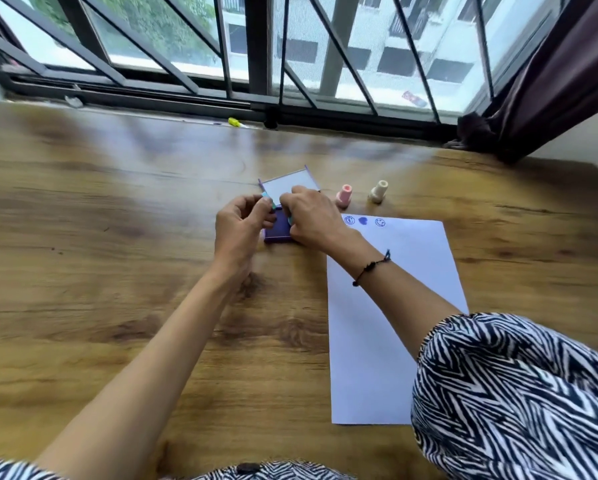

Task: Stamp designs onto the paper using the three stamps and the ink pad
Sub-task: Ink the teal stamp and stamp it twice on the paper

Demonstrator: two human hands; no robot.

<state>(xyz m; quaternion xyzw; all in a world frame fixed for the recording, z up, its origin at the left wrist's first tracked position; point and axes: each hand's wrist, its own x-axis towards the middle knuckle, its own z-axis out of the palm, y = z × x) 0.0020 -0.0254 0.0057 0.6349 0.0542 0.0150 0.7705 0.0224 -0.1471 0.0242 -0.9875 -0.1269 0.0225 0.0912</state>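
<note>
A purple ink pad [276,232] lies on the wooden table, its lid [292,186] standing open behind it. My left hand [240,225] and my right hand [313,216] meet just above the pad, both pinching a small teal stamp [289,220]. Teal also shows at my left fingertips; I cannot tell whether it is one piece or two. A pink stamp [343,195] and a cream stamp [378,191] stand upright to the right of the lid. White paper [394,306] lies on the right, with three purple prints [362,221] along its far edge.
A window with dark bars [256,46] runs along the table's far edge. A yellow-capped pen [235,122] lies by the sill, and a dark curtain [550,81] hangs at the right. My patterned sleeve [515,393] covers the paper's near right corner.
</note>
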